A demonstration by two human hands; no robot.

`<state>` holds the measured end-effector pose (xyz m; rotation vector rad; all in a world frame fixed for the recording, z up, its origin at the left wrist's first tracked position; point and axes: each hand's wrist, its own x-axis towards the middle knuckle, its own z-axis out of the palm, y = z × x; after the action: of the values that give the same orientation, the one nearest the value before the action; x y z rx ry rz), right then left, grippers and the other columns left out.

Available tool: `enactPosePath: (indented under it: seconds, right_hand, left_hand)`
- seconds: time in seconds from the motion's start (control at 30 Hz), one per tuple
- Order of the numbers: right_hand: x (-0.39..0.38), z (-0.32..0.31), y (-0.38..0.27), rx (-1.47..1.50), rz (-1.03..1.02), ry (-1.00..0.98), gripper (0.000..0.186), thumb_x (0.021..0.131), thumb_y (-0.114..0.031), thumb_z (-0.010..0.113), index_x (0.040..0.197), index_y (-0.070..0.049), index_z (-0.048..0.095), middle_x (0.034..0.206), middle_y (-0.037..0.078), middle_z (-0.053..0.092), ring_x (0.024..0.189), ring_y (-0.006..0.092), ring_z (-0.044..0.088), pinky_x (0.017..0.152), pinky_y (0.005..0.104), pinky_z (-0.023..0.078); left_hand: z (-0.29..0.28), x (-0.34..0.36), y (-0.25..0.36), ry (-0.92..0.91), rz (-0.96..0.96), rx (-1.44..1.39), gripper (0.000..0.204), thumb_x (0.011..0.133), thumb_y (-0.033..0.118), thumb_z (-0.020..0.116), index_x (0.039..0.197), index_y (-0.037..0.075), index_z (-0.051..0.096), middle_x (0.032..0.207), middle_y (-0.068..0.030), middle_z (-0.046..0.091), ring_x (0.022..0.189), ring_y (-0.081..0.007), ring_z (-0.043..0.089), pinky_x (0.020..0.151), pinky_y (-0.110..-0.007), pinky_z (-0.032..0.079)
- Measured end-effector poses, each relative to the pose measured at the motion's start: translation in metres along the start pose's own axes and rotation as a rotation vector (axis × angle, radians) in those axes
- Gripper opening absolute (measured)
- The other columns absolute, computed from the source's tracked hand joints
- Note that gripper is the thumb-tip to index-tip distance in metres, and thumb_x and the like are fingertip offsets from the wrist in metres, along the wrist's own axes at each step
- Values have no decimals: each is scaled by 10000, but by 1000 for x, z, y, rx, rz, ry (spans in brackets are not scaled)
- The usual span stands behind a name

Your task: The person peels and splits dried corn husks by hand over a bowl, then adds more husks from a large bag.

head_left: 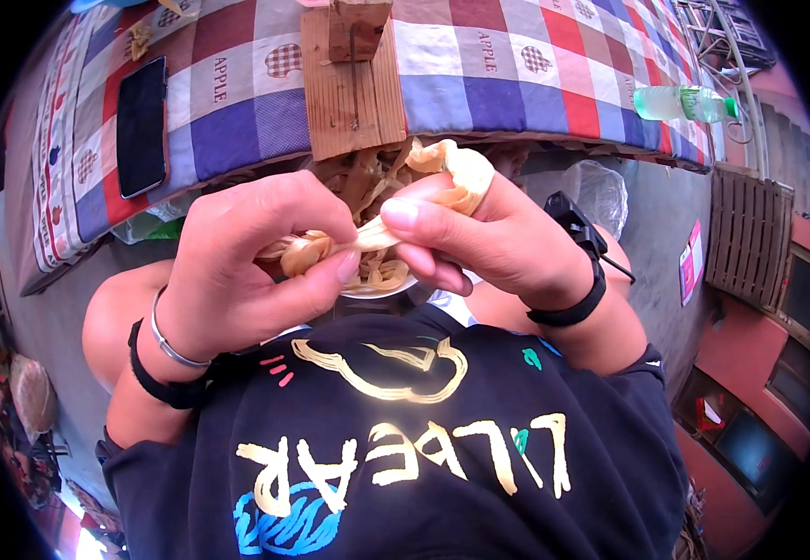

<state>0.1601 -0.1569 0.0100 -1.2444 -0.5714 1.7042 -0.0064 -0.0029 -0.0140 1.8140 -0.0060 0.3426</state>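
Observation:
Between both hands stretches a pale tan, ribbon-like strip (374, 235), twisted narrow in the middle; its material I cannot make out. My left hand (260, 243) pinches it between thumb and forefinger, with a folded loop bunched beneath the fingers. Thumb and fingers of my right hand (484, 233) are closed on the other side, and a wide curled end (465, 168) drapes over that hand. Just below, a white-rimmed bowl (381, 294) holds a heap of similar strips (358, 182). My hands hide much of that heap.
A checked cloth (237, 121) covers the table ahead. On it are a black phone (143, 126), a wooden board (353, 103) with an upright block (358, 33), and a clear bottle (685, 103) with a green cap. A clear plastic bag (601, 196) lies beyond my right wrist.

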Motion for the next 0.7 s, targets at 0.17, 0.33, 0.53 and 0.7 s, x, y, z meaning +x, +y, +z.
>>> enactPosePath:
  seconds: [0.17, 0.33, 0.53, 0.7]
  right_hand:
    - [4, 1, 2, -60, -50, 9, 364, 964, -323, 552, 703, -72, 586, 604, -54, 524, 505, 16, 447, 468, 182, 359]
    - [2, 4, 1, -9, -17, 48, 363, 959, -322, 556, 692, -76, 578, 591, -54, 516, 500, 20, 450, 467, 179, 354]
    - [-2, -2, 7, 159, -130, 98, 379, 964, -299, 526, 661, -72, 545, 538, -45, 466, 452, 42, 419, 427, 189, 308]
    - [7, 1, 3, 66, -1, 36, 433, 968, -347, 517, 649, -55, 545, 525, -13, 498, 437, 71, 487, 422, 191, 356]
  left_hand:
    - [0, 4, 1, -22, -4, 13, 182, 749, -49, 674, 905, 11, 603, 800, -78, 621, 682, -171, 590, 597, -258, 446]
    - [0, -2, -2, 59, 33, -7, 167, 757, -51, 686, 896, 13, 619, 774, -64, 625, 638, -134, 579, 556, -242, 428]
    - [-39, -20, 4, 219, -43, -99, 144, 800, -74, 632, 912, 7, 589, 833, -59, 598, 733, -93, 556, 637, -206, 418]
    - [-28, -8, 0, 273, -11, -392, 238, 834, 18, 608, 1036, 22, 483, 859, -82, 592, 847, -156, 608, 870, -335, 476]
